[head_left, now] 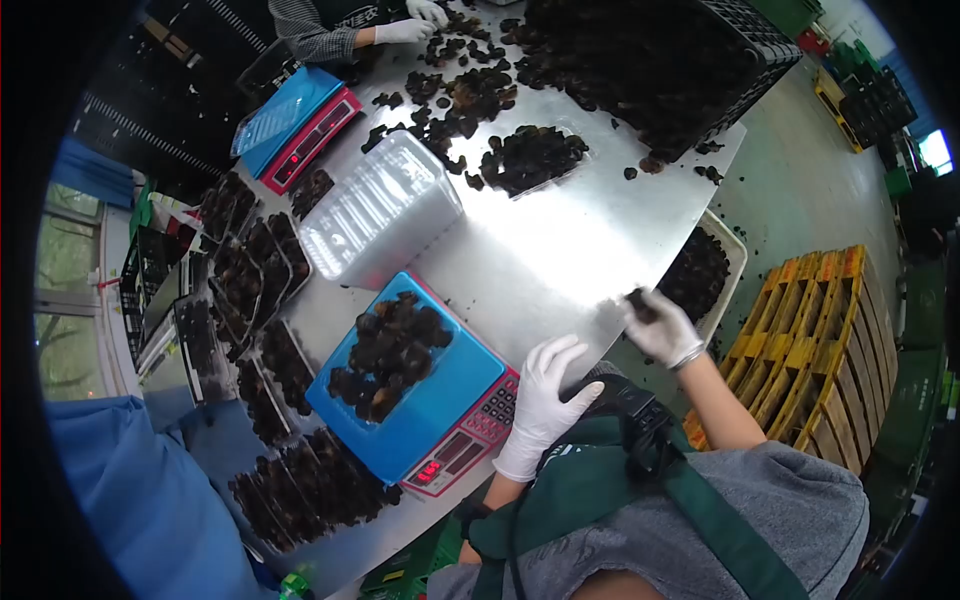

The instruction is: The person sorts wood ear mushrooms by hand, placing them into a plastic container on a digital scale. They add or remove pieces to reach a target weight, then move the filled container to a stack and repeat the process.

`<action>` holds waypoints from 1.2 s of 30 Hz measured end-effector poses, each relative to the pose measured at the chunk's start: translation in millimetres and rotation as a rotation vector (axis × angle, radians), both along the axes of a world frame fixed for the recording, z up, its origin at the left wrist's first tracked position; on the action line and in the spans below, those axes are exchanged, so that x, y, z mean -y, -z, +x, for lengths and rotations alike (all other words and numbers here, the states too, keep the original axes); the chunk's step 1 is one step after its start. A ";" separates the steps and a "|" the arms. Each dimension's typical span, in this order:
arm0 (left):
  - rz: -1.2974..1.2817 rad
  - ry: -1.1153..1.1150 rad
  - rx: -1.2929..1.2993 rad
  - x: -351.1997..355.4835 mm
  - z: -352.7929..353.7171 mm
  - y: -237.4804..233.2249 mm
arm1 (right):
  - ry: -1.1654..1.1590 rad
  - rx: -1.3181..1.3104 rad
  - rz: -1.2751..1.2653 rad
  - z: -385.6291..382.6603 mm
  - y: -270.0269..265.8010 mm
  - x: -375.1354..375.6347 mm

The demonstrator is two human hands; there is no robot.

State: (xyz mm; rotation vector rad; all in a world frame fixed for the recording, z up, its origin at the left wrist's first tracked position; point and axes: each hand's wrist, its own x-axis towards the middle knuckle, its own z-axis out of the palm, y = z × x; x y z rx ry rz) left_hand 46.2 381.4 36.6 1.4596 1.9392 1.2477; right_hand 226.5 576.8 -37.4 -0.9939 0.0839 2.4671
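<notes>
My left hand (545, 405), in a white glove, has its fingers apart and holds nothing. It rests beside the keypad of a blue-topped scale (468, 372) with a red-pink frame. On the scale lies a pack of dark brown mushroom pieces (390, 355), and its red display is lit. My right hand (662, 328), also gloved and slightly blurred, is closed around a dark mushroom piece (640, 304) at the table's right edge. Below and beyond that hand, a white basket (738, 262) contains more dark pieces.
A stack of clear plastic trays (385, 210) stands mid-table. Filled trays (310, 480) line the left side. Another scale (300, 125), a filled tray (535, 160) and a black crate (775, 65) are farther back. A co-worker's gloved hands (405, 30) reach in. Wooden pallets (810, 345) stand right.
</notes>
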 end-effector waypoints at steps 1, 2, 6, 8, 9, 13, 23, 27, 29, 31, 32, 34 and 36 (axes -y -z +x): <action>-0.037 0.001 0.053 -2.1 -0.5 5.4 | 0.163 0.100 -0.122 14.3 -6.0 -26.8; -0.076 0.002 0.104 -3.3 -1.8 10.9 | 0.332 0.203 -0.218 28.3 -12.5 -53.5; -0.153 -0.032 0.214 -8.9 1.2 20.3 | 0.524 0.545 0.045 36.1 11.8 -117.8; -0.187 -0.055 0.254 -11.8 5.2 24.4 | 0.179 0.593 0.518 -7.9 22.4 -140.8; -0.201 -0.075 0.271 -14.1 8.0 26.3 | -0.090 0.665 0.907 -46.5 6.9 -146.4; -0.242 -0.180 0.327 -18.9 15.1 27.5 | -0.249 0.861 2.124 -191.4 25.2 -180.6; -0.214 -0.498 0.454 19.5 29.4 32.3 | -0.228 0.806 2.313 -242.6 23.7 -210.6; -0.157 -0.526 0.509 25.8 34.3 28.3 | -0.144 0.548 2.295 -230.5 -1.8 -143.7; -0.155 -0.540 0.474 30.1 35.8 31.0 | -0.401 0.303 2.189 -234.8 -36.7 -67.9; -0.196 -0.542 0.439 34.4 38.4 30.7 | -0.654 -0.074 1.973 -240.2 -69.7 15.3; -0.214 -0.547 0.448 36.1 41.1 31.3 | -0.809 -0.205 1.965 -246.8 -77.9 44.4; -0.233 -0.549 0.479 40.6 41.2 24.3 | -0.665 -0.540 2.157 -274.8 -78.8 96.4; -0.227 -0.569 0.485 49.4 47.7 27.7 | -0.641 -0.673 2.271 -306.0 -81.6 133.3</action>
